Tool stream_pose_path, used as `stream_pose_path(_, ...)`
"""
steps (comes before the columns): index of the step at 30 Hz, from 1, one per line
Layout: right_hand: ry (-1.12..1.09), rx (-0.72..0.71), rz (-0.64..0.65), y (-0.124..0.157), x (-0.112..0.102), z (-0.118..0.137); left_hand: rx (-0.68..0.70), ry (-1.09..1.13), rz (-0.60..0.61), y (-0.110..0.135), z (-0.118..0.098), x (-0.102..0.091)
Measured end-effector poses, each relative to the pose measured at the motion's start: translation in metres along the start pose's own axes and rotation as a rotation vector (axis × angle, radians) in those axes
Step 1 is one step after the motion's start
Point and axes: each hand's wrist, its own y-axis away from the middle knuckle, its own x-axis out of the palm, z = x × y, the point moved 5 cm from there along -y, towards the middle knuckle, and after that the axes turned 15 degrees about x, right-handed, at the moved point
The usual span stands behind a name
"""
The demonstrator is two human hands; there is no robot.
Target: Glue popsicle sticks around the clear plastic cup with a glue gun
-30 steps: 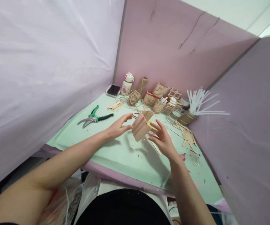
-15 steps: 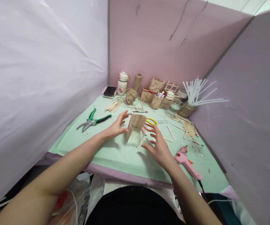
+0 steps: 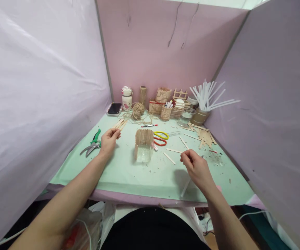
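My left hand (image 3: pixel 109 140) is closed in a pinch at the near end of a small pile of wooden craft sticks (image 3: pixel 121 123). My right hand (image 3: pixel 197 168) is curled closed above the right side of the table; whatever its fingers hold, if anything, is hidden. Beneath it, a pink glue gun (image 3: pixel 219 188) is almost wholly covered by hand and wrist, with a whitish glue stick (image 3: pixel 185 187) showing below. Between my hands stands a clear square container (image 3: pixel 144 153), its far and left sides lined with brown craft sticks (image 3: pixel 144 137).
Green-handled pruning shears (image 3: pixel 90 147) lie at left. Scissors (image 3: pixel 160 138), a pen (image 3: pixel 149 125) and loose sticks (image 3: pixel 169 158) lie mid-table. Along the back stand a phone (image 3: pixel 114 108), bottle (image 3: pixel 127 100), twine ball (image 3: pixel 138 111), stick-built holders (image 3: pixel 166 113) and a jar of glue sticks (image 3: pixel 199 117).
My hands have moved apart from beside the container. The left went outward to the craft sticks and closed; the right moved right over the glue gun and curled shut. The view has shifted right.
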Motion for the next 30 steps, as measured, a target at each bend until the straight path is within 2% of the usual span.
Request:
stream_pose_path(9, -0.056, -0.007, -0.107, 0.008, -0.028, 0.002, 0.012, 0.021, 0.088, 0.005, -0.002, 0.006)
stream_pose_path(13, -0.051, 0.013, -0.189, 0.010, -0.044, 0.002, 0.012, 0.057, 0.234, 0.007, -0.006, 0.014)
stream_pose_path(16, 0.027, -0.030, -0.205, 0.004, -0.050, -0.006, -0.013, 0.137, 0.420, 0.013, -0.009, 0.027)
stream_pose_path(19, 0.185, -0.105, -0.180, -0.003, -0.054, -0.020, -0.056, 0.232, 0.711, 0.028, -0.012, 0.044)
stream_pose_path(21, 0.351, -0.110, -0.118, -0.005, -0.056, -0.035, -0.073, 0.265, 0.850, 0.037, -0.014, 0.052)
stream_pose_path(24, 0.546, -0.019, 0.064, -0.002, -0.060, -0.064, -0.078, 0.268, 0.912, 0.042, -0.015, 0.059)
stream_pose_path(26, 0.631, 0.054, 0.141, 0.005, -0.062, -0.083, -0.064, 0.243, 0.924, 0.041, -0.018, 0.063)
stream_pose_path(30, 0.698, 0.112, 0.121, 0.018, -0.057, -0.109, -0.030, 0.144, 0.918, 0.040, -0.026, 0.070)
